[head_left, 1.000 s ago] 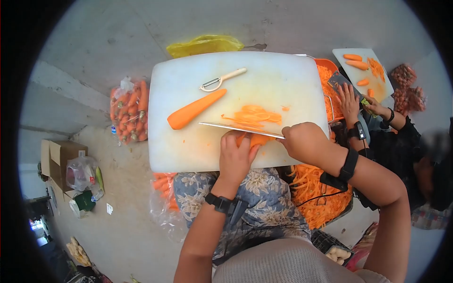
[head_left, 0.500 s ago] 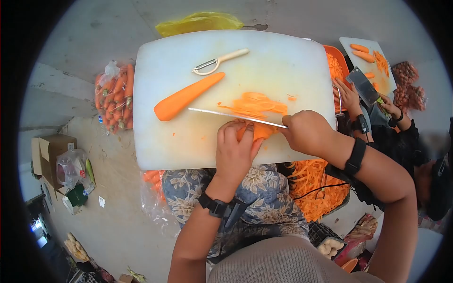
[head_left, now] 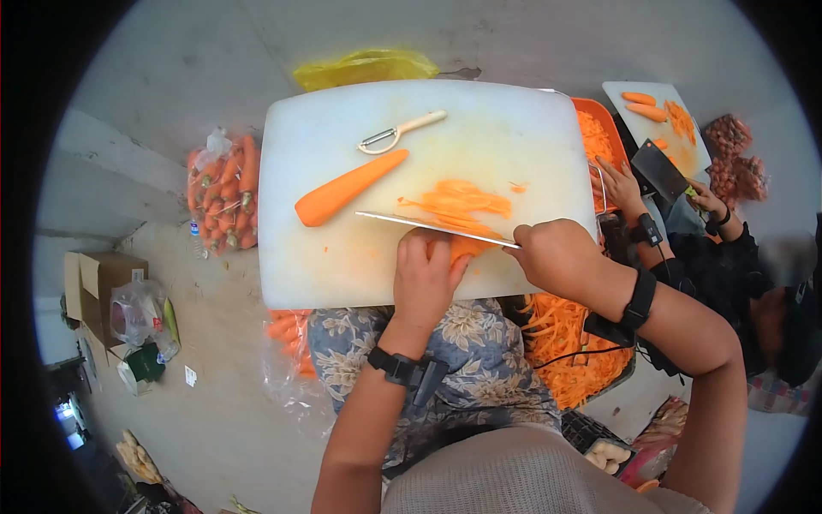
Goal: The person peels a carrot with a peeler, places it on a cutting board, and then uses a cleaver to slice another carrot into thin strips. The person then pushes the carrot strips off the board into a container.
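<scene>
A white cutting board [head_left: 505,128] lies in front of me. My right hand [head_left: 556,259] is closed round the handle of a knife [head_left: 419,224], whose blade points left. My left hand [head_left: 424,278] has its fingers curled over a piece of carrot [head_left: 467,248] just on the near side of the blade, partly hidden by the fingers and knife. Beyond the blade lies a flat pile of carrot slices [head_left: 458,200]. A whole peeled carrot [head_left: 349,188] rests to the left, and above it a peeler [head_left: 402,131] with a pale handle.
On the left stands a bag of carrots [head_left: 224,197]. Right of the board are an orange tub [head_left: 610,111] and a container of shredded carrot [head_left: 578,360] below. Another person's hand [head_left: 704,199] holds a cleaver [head_left: 659,171] near a second board [head_left: 676,94].
The view has shifted, so the board sits slightly lower and to the right. My left fingers look more tightly curled over the carrot. The knife stays beside them.
</scene>
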The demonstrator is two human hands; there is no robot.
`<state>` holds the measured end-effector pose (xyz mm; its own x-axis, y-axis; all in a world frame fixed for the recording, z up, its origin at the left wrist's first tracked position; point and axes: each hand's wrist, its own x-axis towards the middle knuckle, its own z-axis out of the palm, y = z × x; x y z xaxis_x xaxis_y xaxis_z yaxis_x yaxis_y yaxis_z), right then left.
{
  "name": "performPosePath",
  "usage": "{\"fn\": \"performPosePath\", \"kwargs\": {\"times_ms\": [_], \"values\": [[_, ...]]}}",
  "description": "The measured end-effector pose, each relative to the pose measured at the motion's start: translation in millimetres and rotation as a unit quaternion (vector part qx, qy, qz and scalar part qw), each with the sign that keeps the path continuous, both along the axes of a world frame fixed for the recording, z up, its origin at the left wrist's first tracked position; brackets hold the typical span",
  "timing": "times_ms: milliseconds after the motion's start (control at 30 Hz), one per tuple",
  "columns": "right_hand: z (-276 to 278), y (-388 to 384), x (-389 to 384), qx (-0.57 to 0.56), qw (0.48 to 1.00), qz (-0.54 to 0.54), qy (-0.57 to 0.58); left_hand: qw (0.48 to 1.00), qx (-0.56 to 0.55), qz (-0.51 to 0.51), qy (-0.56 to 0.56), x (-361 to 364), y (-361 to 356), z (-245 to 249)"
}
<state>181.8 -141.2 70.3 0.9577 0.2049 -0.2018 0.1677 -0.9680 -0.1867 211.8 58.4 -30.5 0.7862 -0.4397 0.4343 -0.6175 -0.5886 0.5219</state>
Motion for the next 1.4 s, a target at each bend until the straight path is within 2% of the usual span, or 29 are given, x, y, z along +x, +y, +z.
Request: {"fn": "performPosePath", "kwargs": {"times_ms": [333,467,567,633,733,933,1067,1133,1400], "values": [[3,-12,1,-0.029,0.998,0.033,0.043,1.000,0.002,0.002,-0.020,0,-1,-4],[-6,-2,13,-0.029,0.995,0.006,0.098,1.000,0.000,-0.001,-0.005,-2,-4,-3],[-16,3,19,0.004,0.996,-0.019,0.089,1.000,-0.009,-0.002,-0.022,0,-3,-3],[-26,1,15,0.057,0.998,-0.027,0.008,1.000,-0.005,0.004,-0.018,0,-4,-1],[-24,-1,13,0.073,0.997,-0.032,-0.005,1.000,-0.004,0.002,-0.023,0,-3,-1],[7,3,-3,0.037,0.999,-0.032,-0.008,1.000,-0.007,0.010,-0.022,-1,-2,-1],[7,2,-10,0.017,1.000,-0.022,-0.005,1.000,-0.010,0.010,-0.020,-1,-2,0],[3,1,-10,-0.025,1.000,0.000,0.009,1.000,0.000,0.011,-0.007,-2,-1,0],[16,-1,-1,-0.057,0.994,0.033,0.085,1.000,-0.009,0.010,-0.005,1,-2,3]]}}
